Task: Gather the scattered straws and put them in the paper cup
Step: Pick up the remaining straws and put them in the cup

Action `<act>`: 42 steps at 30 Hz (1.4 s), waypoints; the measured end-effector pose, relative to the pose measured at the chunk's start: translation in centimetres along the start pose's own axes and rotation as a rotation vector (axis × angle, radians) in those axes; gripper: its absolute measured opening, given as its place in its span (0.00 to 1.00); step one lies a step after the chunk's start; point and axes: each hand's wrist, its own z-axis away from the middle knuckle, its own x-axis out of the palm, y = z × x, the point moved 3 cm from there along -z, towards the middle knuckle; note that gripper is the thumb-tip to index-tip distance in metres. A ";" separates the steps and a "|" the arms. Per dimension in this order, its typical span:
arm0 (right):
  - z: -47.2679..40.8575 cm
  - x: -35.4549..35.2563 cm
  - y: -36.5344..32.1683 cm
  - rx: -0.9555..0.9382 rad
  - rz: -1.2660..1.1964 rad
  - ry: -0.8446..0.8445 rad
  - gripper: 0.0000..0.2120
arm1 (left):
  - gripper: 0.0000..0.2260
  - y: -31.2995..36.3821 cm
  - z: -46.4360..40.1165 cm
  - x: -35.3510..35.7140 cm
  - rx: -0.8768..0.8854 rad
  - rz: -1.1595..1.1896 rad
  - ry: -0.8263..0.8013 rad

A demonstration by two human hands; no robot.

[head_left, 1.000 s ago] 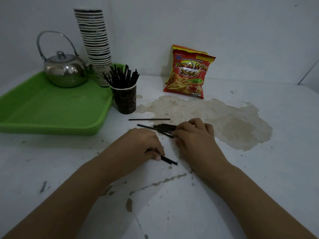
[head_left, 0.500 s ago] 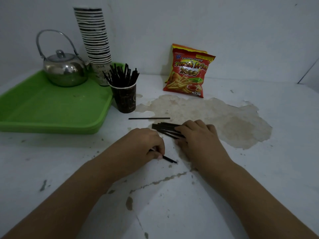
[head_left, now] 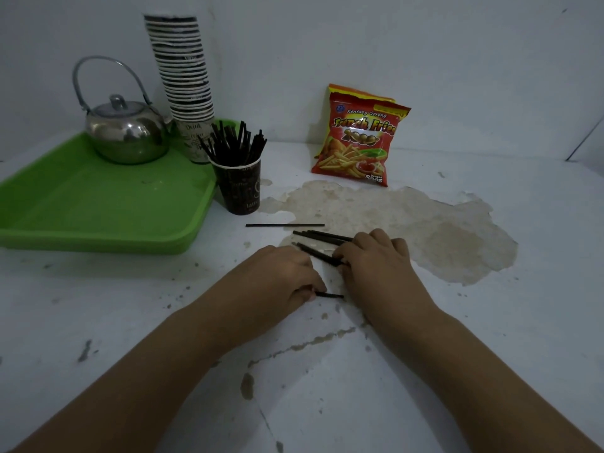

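Note:
A dark paper cup point(head_left: 241, 188) stands on the white table, with several black straws point(head_left: 233, 146) upright in it. One loose black straw point(head_left: 285, 225) lies just in front of the cup. My right hand point(head_left: 376, 261) lies over a small bundle of black straws point(head_left: 322, 237), fingers curled on them; their left ends stick out. My left hand point(head_left: 277, 277) lies knuckles up and pinches one black straw point(head_left: 330, 295), whose tip pokes out to the right between both hands.
A green tray point(head_left: 98, 204) at the left carries a steel kettle point(head_left: 125, 129) and a tall stack of paper cups point(head_left: 183, 76). A red snack bag point(head_left: 358, 138) leans on the back wall. A brown worn patch point(head_left: 408, 223) spreads beside my right hand.
My right hand has slid the bundle of straws slightly forward and left. The straw under my left hand has turned more level, with less of it showing.

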 end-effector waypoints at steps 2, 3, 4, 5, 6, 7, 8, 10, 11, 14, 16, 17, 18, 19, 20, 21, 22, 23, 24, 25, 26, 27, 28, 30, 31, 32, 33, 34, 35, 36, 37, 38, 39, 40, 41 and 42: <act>0.0 -0.1 -0.1 0.017 0.008 -0.012 0.09 | 0.09 0.3 0.0 0.0 -0.010 0.015 0.010; 0.0 -0.1 -0.1 0.027 0.012 -0.011 0.08 | 0.08 0.4 0.0 0.0 -0.014 0.021 0.018; 0.0 -0.1 -0.1 0.039 0.007 -0.013 0.06 | 0.08 0.5 0.0 0.1 -0.016 0.021 0.027; -0.1 -0.2 -0.1 0.050 -0.001 -0.019 0.05 | 0.07 0.6 0.0 0.2 -0.015 0.020 0.031; -0.1 -0.1 0.0 0.055 -0.005 -0.022 0.04 | 0.07 0.6 0.0 0.3 -0.012 0.016 0.034; -0.2 -0.1 0.1 0.051 -0.009 -0.023 0.04 | 0.06 0.6 0.0 0.4 -0.013 0.015 0.037; -0.2 0.0 0.1 0.048 -0.015 -0.021 0.03 | 0.05 0.5 0.0 0.4 -0.014 0.015 0.042; -0.2 0.3 0.1 0.049 -0.012 -0.028 0.03 | 0.04 0.5 0.0 0.6 -0.015 0.014 0.040; -0.3 0.4 0.1 0.051 -0.010 -0.015 0.06 | 0.04 0.5 0.0 0.6 -0.013 0.009 0.046; -0.2 0.3 0.0 0.023 0.005 -0.030 0.10 | 0.04 0.5 -0.1 0.6 -0.006 0.008 0.063; -0.1 0.3 0.0 -0.005 -0.013 -0.065 0.09 | 0.07 0.3 -0.1 0.7 -0.016 0.017 0.079; 0.0 0.2 -0.1 -0.025 -0.026 -0.075 0.10 | 0.09 0.2 -0.2 0.7 -0.017 0.031 0.091; -0.1 0.1 -0.1 -0.047 -0.031 -0.063 0.12 | 0.10 0.2 -0.2 0.7 -0.023 0.046 0.108; -0.1 -0.1 -0.2 -0.064 -0.020 -0.064 0.13 | 0.10 0.2 -0.3 0.6 -0.043 0.063 0.120; -0.1 -0.2 -0.2 -0.077 -0.007 -0.078 0.13 | 0.10 0.3 -0.4 0.3 -0.068 0.084 0.127; -0.1 -0.3 -0.3 -0.086 -0.004 -0.087 0.13 | 0.10 0.3 -0.5 0.1 -0.090 0.097 0.135; -0.1 -0.4 -0.3 -0.092 -0.009 -0.080 0.12 | 0.11 0.4 -0.6 -0.2 -0.098 0.105 0.151; -0.1 -0.6 -0.3 -0.092 -0.012 -0.070 0.12 | 0.12 0.5 -0.6 -0.5 -0.092 0.111 0.174; -0.1 -0.7 -0.3 -0.086 -0.013 -0.056 0.11 | 0.13 0.7 -0.5 -0.8 -0.074 0.108 0.208; 0.0 -0.8 -0.3 -0.072 -0.020 -0.048 0.10 | 0.13 0.8 -0.4 -1.1 -0.048 0.086 0.259; 0.0 -0.9 -0.2 -0.056 -0.043 -0.046 0.10 | 0.13 0.8 -0.3 -1.4 -0.030 0.063 0.316; -0.1 -1.0 -0.2 -0.042 -0.067 -0.045 0.10 | 0.12 0.8 -0.1 -1.6 -0.032 0.061 0.370; -0.1 -1.1 -0.2 -0.030 -0.091 -0.041 0.11 | 0.12 0.7 0.1 -1.8 -0.044 0.081 0.423; -0.3 -1.5 0.0 0.021 -0.164 -0.022 0.12 | 0.16 0.9 0.4 -2.5 -0.063 0.143 0.517; -0.3 -1.8 0.1 0.054 -0.215 -0.004 0.12 | 0.19 1.0 0.5 -2.7 -0.067 0.167 0.557; -0.2 -2.0 0.1 0.085 -0.265 0.018 0.12 | 0.21 1.1 0.6 -3.0 -0.066 0.183 0.593; -0.2 -2.2 0.2 0.114 -0.307 0.042 0.12 | 0.23 1.2 0.7 -3.2 -0.065 0.189 0.625; -0.1 -2.4 0.2 0.137 -0.351 0.072 0.11 | 0.24 1.2 0.8 -3.4 -0.067 0.191 0.651; 0.0 -2.6 0.3 0.159 -0.407 0.111 0.11 | 0.24 1.3 0.8 -3.4 -0.070 0.191 0.672; 0.0 -2.8 0.4 0.182 -0.475 0.155 0.11 | 0.23 1.3 0.9 -3.5 -0.071 0.193 0.687; 0.0 -3.0 0.4 0.204 -0.547 0.198 0.11 | 0.21 1.3 0.9 -3.5 -0.072 0.197 0.697; 0.1 -3.2 0.4 0.220 -0.613 0.237 0.11 | 0.20 1.3 1.0 -3.6 -0.075 0.206 0.705; 0.1 -3.4 0.4 0.225 -0.671 0.270 0.11 | 0.19 1.3 0.9 -3.6 -0.078 0.215 0.713; 0.2 -3.6 0.4 0.222 -0.724 0.300 0.11 | 0.19 1.3 0.9 -3.6 -0.083 0.223 0.722; 0.3 -3.7 0.3 0.222 -0.775 0.324 0.12 | 0.18 1.3 0.9 -3.6 -0.093 0.229 0.731; 0.3 -3.8 0.3 0.226 -0.822 0.343 0.12 | 0.17 1.3 0.9 -3.6 -0.105 0.232 0.741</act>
